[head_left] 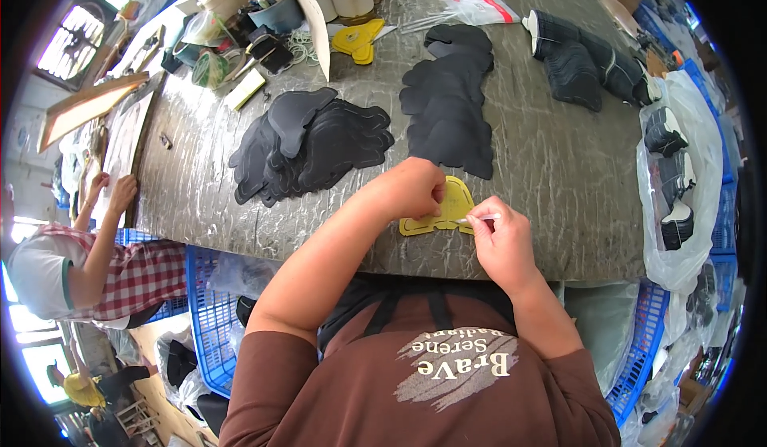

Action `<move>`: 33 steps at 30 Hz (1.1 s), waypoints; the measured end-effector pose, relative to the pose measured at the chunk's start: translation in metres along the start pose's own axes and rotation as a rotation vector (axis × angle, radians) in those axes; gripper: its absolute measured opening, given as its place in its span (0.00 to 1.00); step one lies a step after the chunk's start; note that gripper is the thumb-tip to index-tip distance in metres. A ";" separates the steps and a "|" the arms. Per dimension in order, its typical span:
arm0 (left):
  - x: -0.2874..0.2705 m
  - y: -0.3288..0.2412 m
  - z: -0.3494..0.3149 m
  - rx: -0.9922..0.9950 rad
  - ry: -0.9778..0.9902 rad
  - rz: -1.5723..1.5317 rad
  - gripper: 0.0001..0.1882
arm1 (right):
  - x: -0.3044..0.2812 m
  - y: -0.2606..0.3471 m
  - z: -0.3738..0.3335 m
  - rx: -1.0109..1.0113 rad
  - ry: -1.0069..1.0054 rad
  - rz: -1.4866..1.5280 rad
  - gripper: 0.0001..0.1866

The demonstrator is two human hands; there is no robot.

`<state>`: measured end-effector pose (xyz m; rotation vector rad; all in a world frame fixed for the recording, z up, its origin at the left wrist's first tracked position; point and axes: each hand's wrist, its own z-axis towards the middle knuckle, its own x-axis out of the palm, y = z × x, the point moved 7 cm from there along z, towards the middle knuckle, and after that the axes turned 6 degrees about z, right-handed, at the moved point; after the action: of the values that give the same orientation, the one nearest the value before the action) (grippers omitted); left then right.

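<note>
A yellow template (457, 197) with slots cut along its edges lies flat near the front of the table. My left hand (417, 189) is closed, its curled fingers on the template's left side. What lies under those fingers is hidden. My right hand (506, 243) pinches a thin white pen (482, 218), its tip at the template's lower right part. Just beyond the template, dark cut pieces (449, 103) overlap in a column reaching away from me. To the left is a loose heap of similar dark pieces (315, 145), some with pale lines along their edges.
Tubs, tape and cord crowd the far left, near a second yellow template (359, 41). A plastic sleeve (479, 11) with thin rods lies at the back. More dark pieces (571, 71) sit far right, beside a clear bag (679, 175). Another person (104, 267) works at left.
</note>
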<state>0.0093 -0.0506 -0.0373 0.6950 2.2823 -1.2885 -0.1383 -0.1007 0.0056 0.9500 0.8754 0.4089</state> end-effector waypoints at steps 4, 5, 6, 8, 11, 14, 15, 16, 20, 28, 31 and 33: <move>0.001 0.000 0.000 -0.010 0.004 0.001 0.10 | -0.011 -0.008 -0.008 0.043 -0.041 0.031 0.07; 0.001 -0.001 0.000 -0.005 -0.006 0.003 0.10 | -0.014 -0.009 -0.010 0.045 -0.044 0.028 0.07; 0.000 -0.001 0.001 0.001 -0.017 0.006 0.10 | -0.017 -0.009 -0.011 0.048 -0.043 0.024 0.06; 0.001 0.001 0.001 -0.009 -0.009 0.005 0.10 | -0.021 -0.010 -0.014 0.052 -0.045 0.020 0.06; 0.000 0.000 0.002 -0.020 0.000 0.019 0.12 | -0.028 -0.014 -0.016 0.064 -0.054 0.004 0.06; -0.004 -0.006 -0.001 0.012 -0.091 0.103 0.19 | -0.034 -0.010 -0.012 0.047 -0.040 -0.030 0.06; -0.009 -0.011 -0.004 0.047 -0.180 0.171 0.23 | -0.037 -0.008 -0.008 0.057 -0.049 -0.068 0.05; -0.009 -0.014 -0.004 0.050 -0.180 0.173 0.23 | -0.040 -0.008 -0.003 0.068 -0.060 -0.108 0.04; -0.011 -0.016 -0.004 0.117 -0.333 0.460 0.28 | -0.040 -0.019 0.024 0.019 -0.081 -0.138 0.04; -0.051 0.011 -0.048 0.073 -0.516 -0.005 0.21 | -0.007 -0.056 0.064 0.174 0.081 -0.499 0.19; -0.096 0.060 -0.083 -0.022 -0.756 -0.057 0.14 | -0.008 -0.060 0.060 0.187 0.089 -0.438 0.17; -0.123 0.074 -0.108 -0.010 -0.965 0.015 0.10 | -0.010 -0.055 0.054 0.171 0.116 -0.418 0.17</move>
<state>0.1376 0.0501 0.0377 0.0266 1.4752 -1.2222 -0.1045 -0.1658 -0.0208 0.8765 1.1986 0.0297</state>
